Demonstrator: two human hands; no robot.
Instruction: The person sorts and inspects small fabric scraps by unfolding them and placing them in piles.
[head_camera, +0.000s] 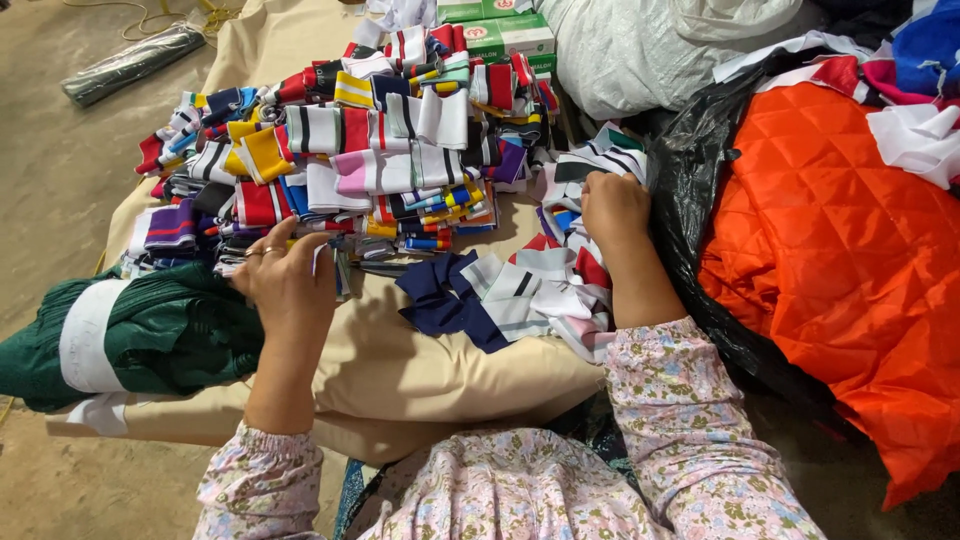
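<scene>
While a beige cloth (420, 370) covers the low bench, bare concrete floor (60, 150) shows at left, with a wrapped roll (130, 62) lying on it. Striped knit collars (380, 150) lie heaped across the cloth in red, white, navy, yellow and purple, folded flat and overlapping. A smaller pile (540, 290) of white, navy and red pieces sits near the bench edge. The left hand (285, 280), rings on two fingers, is closed around a thin stack of collars at the heap's near edge. The right hand (612, 205) is clenched, knuckles up, pressing into striped pieces by a black bag (700, 200); what it grips is hidden. That bag holds orange quilted fabric (840, 250). A green bundle (150, 335) lies at left, green boxes (500, 35) behind.
</scene>
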